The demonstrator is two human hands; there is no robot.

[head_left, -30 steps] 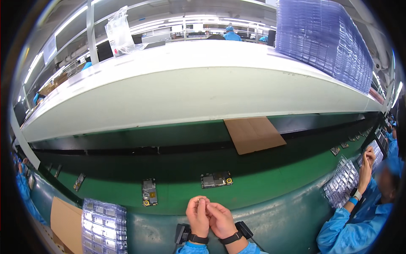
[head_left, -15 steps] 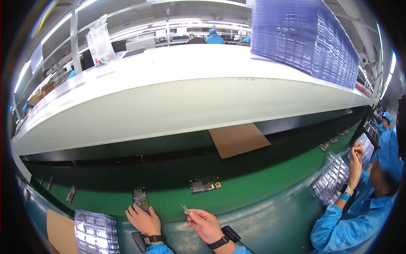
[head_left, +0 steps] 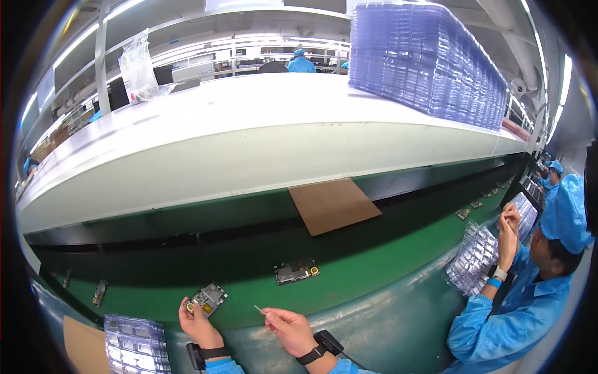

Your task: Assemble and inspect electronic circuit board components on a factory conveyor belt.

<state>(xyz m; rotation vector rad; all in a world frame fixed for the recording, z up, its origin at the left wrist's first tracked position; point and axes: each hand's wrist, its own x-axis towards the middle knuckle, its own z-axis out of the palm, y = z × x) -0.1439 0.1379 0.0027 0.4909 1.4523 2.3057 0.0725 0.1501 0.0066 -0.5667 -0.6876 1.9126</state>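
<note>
My left hand [head_left: 199, 327] has its fingers closed on the lower end of a circuit board [head_left: 213, 295], which is tilted and shows a round gold part near the thumb. To its right, my right hand [head_left: 291, 330] pinches thin metal tweezers [head_left: 258, 308] whose tips point up and left toward the board without touching it. A second circuit board [head_left: 296, 272] lies on the green belt [head_left: 355, 274] beyond my right hand. Another narrow board [head_left: 99, 293] rests on the belt at the left.
A clear blister tray [head_left: 134, 343] and brown cardboard [head_left: 84, 349] stand at lower left. Cardboard [head_left: 336, 206] juts from under the white shelf [head_left: 249, 149], which bears a tall tray stack [head_left: 430, 62]. At right, a co-worker in blue [head_left: 517, 324] works beside another tray [head_left: 473, 258].
My left hand has gone from resting over the board to gripping it, and the board has turned and tilted. The tweezers stay in my right hand, and the whole view has shifted slightly.
</note>
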